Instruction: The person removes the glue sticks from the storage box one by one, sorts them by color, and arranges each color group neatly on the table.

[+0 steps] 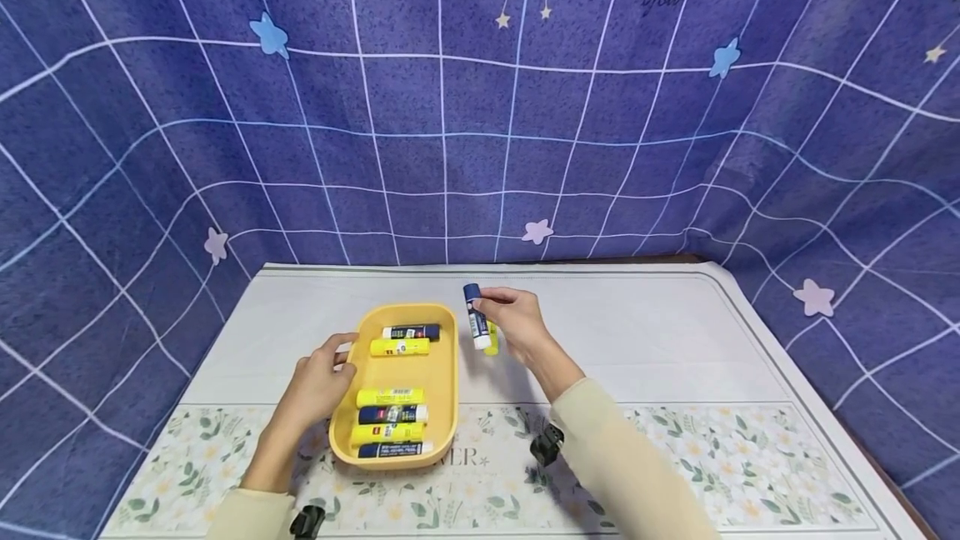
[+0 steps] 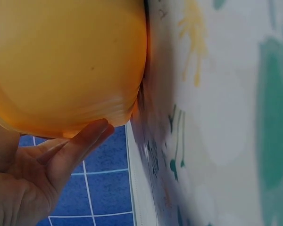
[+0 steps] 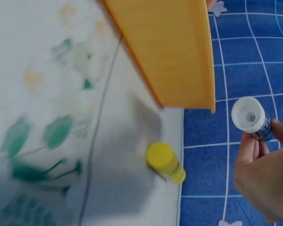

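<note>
My right hand [image 1: 517,319] pinches a navy glue stick [image 1: 476,317] with a white end, held above the table to the right of the yellow tray [image 1: 453,373]. Its hollow white end faces the camera in the right wrist view. A yellow glue stick [image 3: 162,157] stands on the table below, partly hidden in the head view. My left hand [image 1: 318,382] holds the tray by its left rim, with fingertips [image 2: 101,125] against the outer wall. At the tray's far end lie a navy glue stick [image 1: 411,332] and a yellow one [image 1: 400,347]. Several more, yellow and navy, lie side by side at the near end.
A white table [image 1: 637,340] with a floral printed band [image 1: 750,465] bears the tray. Behind it and at both sides hangs a blue gridded curtain [image 1: 480,157] with stars. Small black devices sit at both wrists.
</note>
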Action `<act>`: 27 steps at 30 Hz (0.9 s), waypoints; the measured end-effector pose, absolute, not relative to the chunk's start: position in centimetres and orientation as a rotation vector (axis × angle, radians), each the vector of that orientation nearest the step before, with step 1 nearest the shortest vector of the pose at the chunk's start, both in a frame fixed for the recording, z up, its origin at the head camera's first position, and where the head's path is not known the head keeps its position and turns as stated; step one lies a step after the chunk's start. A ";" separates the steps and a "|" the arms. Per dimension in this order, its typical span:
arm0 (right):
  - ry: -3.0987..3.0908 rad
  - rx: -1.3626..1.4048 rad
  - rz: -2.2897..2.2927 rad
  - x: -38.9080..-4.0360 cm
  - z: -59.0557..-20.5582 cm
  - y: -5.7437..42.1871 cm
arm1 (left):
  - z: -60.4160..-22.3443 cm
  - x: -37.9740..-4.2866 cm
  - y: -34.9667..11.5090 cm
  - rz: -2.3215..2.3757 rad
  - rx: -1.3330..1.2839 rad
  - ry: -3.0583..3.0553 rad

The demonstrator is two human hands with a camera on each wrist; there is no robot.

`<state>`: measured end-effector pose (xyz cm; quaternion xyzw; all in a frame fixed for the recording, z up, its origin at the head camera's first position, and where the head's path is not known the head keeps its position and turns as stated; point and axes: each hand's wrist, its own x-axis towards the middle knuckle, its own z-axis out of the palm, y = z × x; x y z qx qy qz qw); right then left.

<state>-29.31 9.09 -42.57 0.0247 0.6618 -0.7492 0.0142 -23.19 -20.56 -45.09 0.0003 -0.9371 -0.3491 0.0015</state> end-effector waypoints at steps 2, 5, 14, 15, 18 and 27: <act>2.014 0.131 -2.351 -28.9 -42.9 9.9 | -45.1 -23.2 -20.6 -1.092 0.007 -2.942; 1.970 0.206 -2.360 -28.1 -43.3 10.8 | -45.0 -23.0 -20.6 -1.095 0.004 -2.942; 2.045 0.268 -2.166 -24.9 -44.7 11.8 | -44.9 -23.0 -20.6 -1.087 0.000 -2.944; 2.053 0.271 -2.140 -24.5 -44.9 11.7 | -44.8 -23.1 -20.6 -1.088 -0.001 -2.945; 2.074 0.263 -2.068 -23.4 -45.8 11.6 | -44.8 -23.1 -20.6 -1.096 0.001 -2.947; 2.054 0.264 -2.026 -21.6 -47.8 11.7 | -45.0 -22.9 -20.5 -1.083 -0.035 -2.936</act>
